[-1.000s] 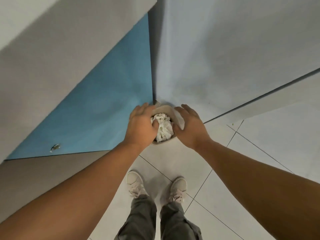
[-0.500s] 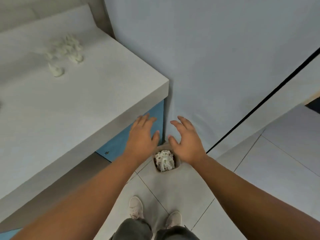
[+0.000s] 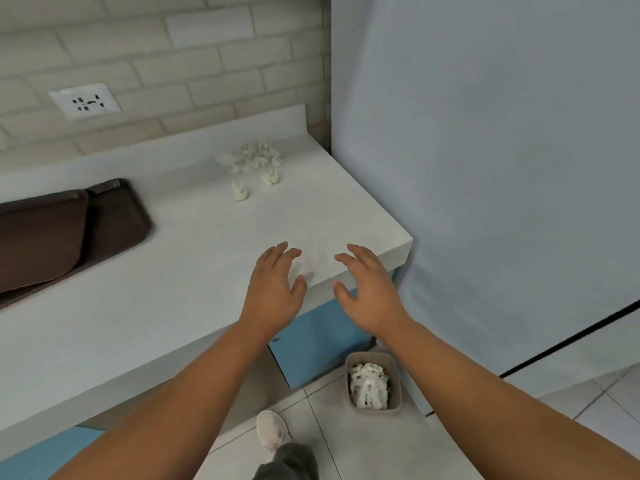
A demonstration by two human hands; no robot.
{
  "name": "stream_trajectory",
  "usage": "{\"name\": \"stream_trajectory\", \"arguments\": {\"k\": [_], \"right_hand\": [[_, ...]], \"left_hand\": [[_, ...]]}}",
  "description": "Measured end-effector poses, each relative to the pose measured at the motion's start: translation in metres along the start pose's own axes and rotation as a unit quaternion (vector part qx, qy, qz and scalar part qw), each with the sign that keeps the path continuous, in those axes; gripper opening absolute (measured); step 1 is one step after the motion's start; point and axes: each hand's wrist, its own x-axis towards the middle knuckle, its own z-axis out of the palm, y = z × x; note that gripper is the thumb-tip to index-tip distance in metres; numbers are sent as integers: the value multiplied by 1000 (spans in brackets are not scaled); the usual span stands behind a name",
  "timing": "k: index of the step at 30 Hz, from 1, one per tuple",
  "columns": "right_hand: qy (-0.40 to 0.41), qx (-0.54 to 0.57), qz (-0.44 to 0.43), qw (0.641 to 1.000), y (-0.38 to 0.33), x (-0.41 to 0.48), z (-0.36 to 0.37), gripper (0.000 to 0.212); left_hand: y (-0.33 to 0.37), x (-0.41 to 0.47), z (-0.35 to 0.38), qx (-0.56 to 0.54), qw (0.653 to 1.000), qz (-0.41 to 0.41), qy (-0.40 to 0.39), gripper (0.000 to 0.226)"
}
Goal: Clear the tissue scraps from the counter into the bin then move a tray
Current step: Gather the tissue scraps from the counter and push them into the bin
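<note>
Tissue (image 3: 369, 386) in a crumpled white heap fills the small beige bin (image 3: 371, 355), which stands on the tiled floor against the blue cabinet front (image 3: 322, 341), below the table's right corner and beside a pale wall panel (image 3: 485, 168). On the white table (image 3: 173, 289), near its back right end, lies a loose cluster of tissue scraps (image 3: 254, 162), with two or three pieces a little apart on the near side; their exact number is hard to make out. At the left edge sit two dark brown trays (image 3: 114, 220), one lying partly on the other, both cut off by the frame, so their full extent is hidden. The left hand (image 3: 273, 289) and the right hand (image 3: 369, 292) hang side by side over the table's front right corner, palms down, fingers spread and relaxed, gripping nothing; whether they touch the surface cannot be told. A wall socket (image 3: 85, 100) sits in the brick wall above the trays. One pale shoe (image 3: 273, 431) shows on the floor, the leg above it cut off at the bottom edge.
</note>
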Motion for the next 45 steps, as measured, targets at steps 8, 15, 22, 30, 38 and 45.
{"name": "stream_trajectory", "arguments": {"k": [8, 15, 22, 30, 38, 45], "right_hand": [[-28, -25, -24, 999, -20, 95, 42, 49], [-35, -54, -16, 998, -24, 179, 81, 49], [-15, -58, 12, 998, -16, 233, 117, 49], [-13, -55, 34, 998, -6, 271, 146, 50], [19, -29, 60, 998, -3, 316, 159, 47], [35, -58, 80, 995, -8, 365, 180, 52]], "left_hand": [[-66, 73, -29, 14, 999, -17, 31, 47], [-139, 149, -38, 42, 999, -31, 0, 52], [-198, 218, -36, 97, 994, -26, -37, 54], [-215, 266, -30, 100, 992, -3, -82, 53], [-231, 275, -30, 34, 993, 22, -111, 25], [-245, 276, -62, -84, 993, -57, -61, 21]]}}
